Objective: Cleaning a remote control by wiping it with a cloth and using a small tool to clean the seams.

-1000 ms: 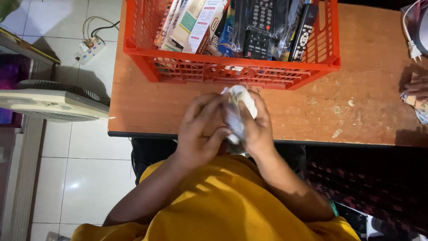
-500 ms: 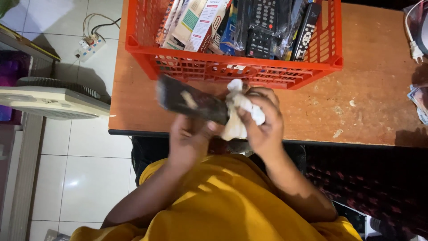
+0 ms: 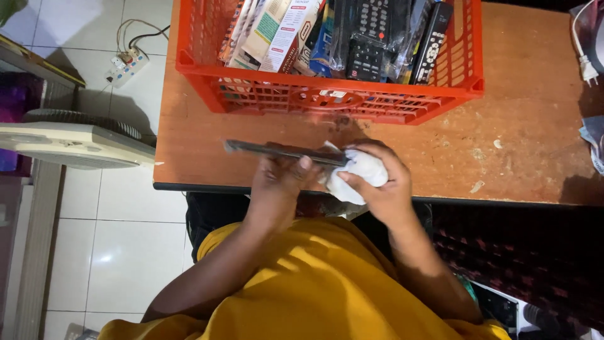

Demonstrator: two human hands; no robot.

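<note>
On the far left, off the table, a white fan [image 3: 69,141] stands on the tiled floor, with a power strip [image 3: 129,63] beyond it. My left hand [image 3: 280,182] reaches up from below the table's near edge, fingers curled shut around a slim dark remote [image 3: 277,150], which I hold edge-on and level just above the near edge of the wooden table [image 3: 535,145], its free end pointing toward the left edge. My right hand [image 3: 384,186] sits just beside it, closed on a crumpled white cloth [image 3: 358,173] pressed against the remote's right end, so both hands meet there. Behind them, an orange crate [image 3: 327,97] packed with remotes and boxes fills the far side. Right of the crate, bare scuffed wood runs to the right edge, where a white plug [image 3: 588,66] lies.
</note>
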